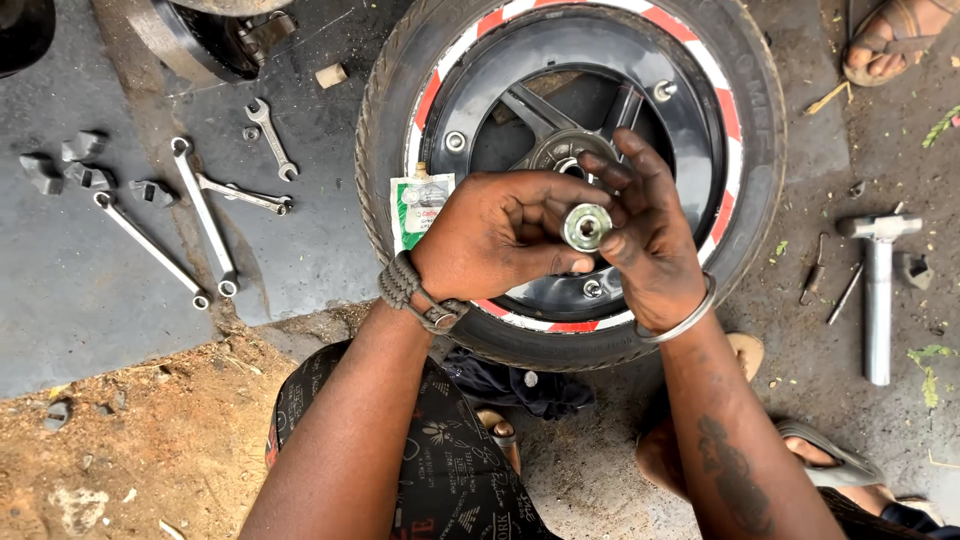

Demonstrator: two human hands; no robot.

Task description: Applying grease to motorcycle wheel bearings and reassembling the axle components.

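Observation:
Both my hands meet over a black motorcycle wheel (690, 120) lying flat on the ground, its rim striped red and white. My left hand (495, 235) grips a small round metal bearing (586, 226) from the left, thumb under it. My right hand (645, 235), greasy, pinches the same bearing from the right with fingers spread above it. The wheel hub (560, 150) lies just behind the bearing. A braided band circles my left wrist and a steel bangle my right.
Several spanners (205, 215) and small metal pieces (85, 170) lie on the dark mat at left. A green and white sachet (418, 205) rests on the tyre. A metal hammer (878, 290) lies at right. Another person's sandalled foot (895, 40) shows top right.

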